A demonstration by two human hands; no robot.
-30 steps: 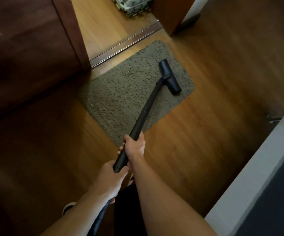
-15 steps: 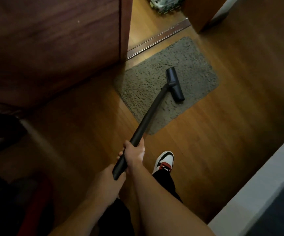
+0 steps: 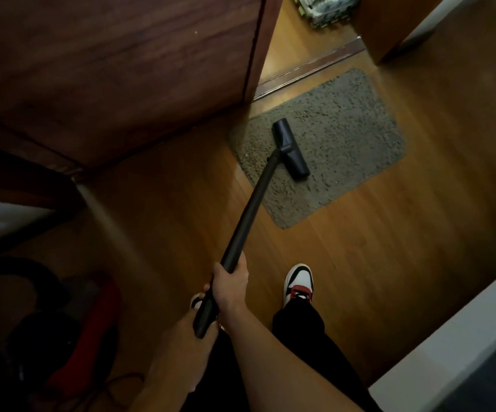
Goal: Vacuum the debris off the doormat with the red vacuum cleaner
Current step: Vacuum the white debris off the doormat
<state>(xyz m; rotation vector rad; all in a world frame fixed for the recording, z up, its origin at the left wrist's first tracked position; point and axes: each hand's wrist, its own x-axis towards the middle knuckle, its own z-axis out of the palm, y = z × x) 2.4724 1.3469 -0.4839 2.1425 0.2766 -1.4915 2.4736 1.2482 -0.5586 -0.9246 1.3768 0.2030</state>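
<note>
A grey shaggy doormat (image 3: 342, 132) lies on the wooden floor before a doorway. The black floor nozzle (image 3: 290, 150) of the vacuum rests on the mat's left half, joined to a long black wand (image 3: 249, 212) that slants down towards me. My right hand (image 3: 230, 285) grips the wand higher up. My left hand (image 3: 187, 334) grips its lower end just below. The red vacuum cleaner body (image 3: 92, 328) with its dark hose sits in shadow on the floor at lower left.
A dark wooden door (image 3: 116, 69) stands at upper left beside the threshold strip (image 3: 309, 71). A white-edged ledge (image 3: 449, 346) fills the lower right. My shoes (image 3: 298, 282) stand on the floor behind the mat. A patterned object (image 3: 324, 7) lies beyond the doorway.
The nozzle has slid from the mat's right side to its left half. I have stepped back and the view swung left, bringing the red vacuum body and my shoes into sight.
</note>
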